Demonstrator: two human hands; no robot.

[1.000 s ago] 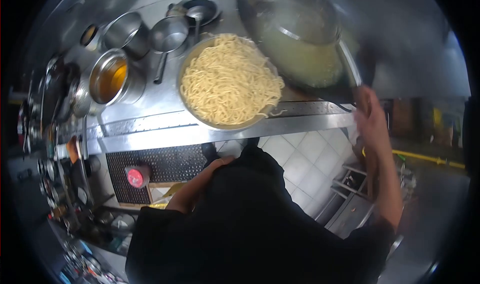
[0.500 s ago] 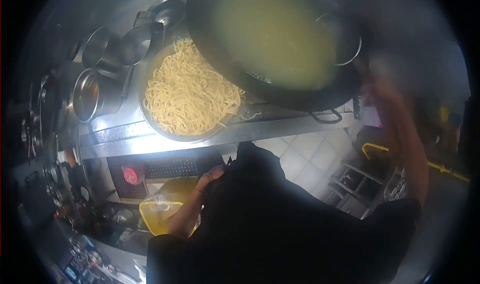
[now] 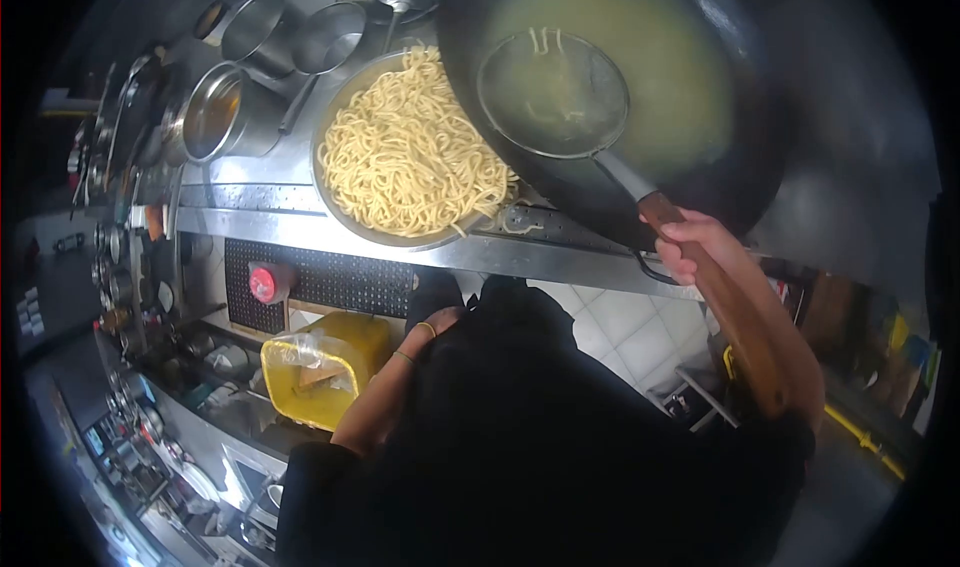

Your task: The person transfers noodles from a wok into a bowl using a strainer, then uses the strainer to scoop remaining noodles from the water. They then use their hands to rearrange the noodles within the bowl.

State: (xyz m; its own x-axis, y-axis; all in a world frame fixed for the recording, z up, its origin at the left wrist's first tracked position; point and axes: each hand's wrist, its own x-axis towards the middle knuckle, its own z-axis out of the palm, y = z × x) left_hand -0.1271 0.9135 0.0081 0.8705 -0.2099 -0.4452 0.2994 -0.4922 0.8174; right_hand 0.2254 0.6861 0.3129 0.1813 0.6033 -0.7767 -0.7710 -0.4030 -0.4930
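My right hand (image 3: 700, 245) is wrapped round the wooden handle of a round wire strainer (image 3: 553, 94). A few noodle strands lie in its mesh, above the cloudy yellowish liquid in a large dark wok (image 3: 470, 77). Left of the wok, a wide metal bowl (image 3: 322, 180) holds a heap of pale noodles (image 3: 410, 152). My left hand (image 3: 443, 320) is low, against my dark clothing, below the counter edge; its fingers are mostly hidden.
Metal pots (image 3: 258, 33) and a pot of brownish liquid (image 3: 220, 117) stand left of the bowl on the steel counter (image 3: 270, 229). A yellow bin (image 3: 370, 342) with a plastic liner and a red-topped container (image 3: 263, 284) are below.
The strainer has come into view over the wok, with my right hand on its handle, further left than before. The view has shifted, so the bowl and wok appear higher and further right.
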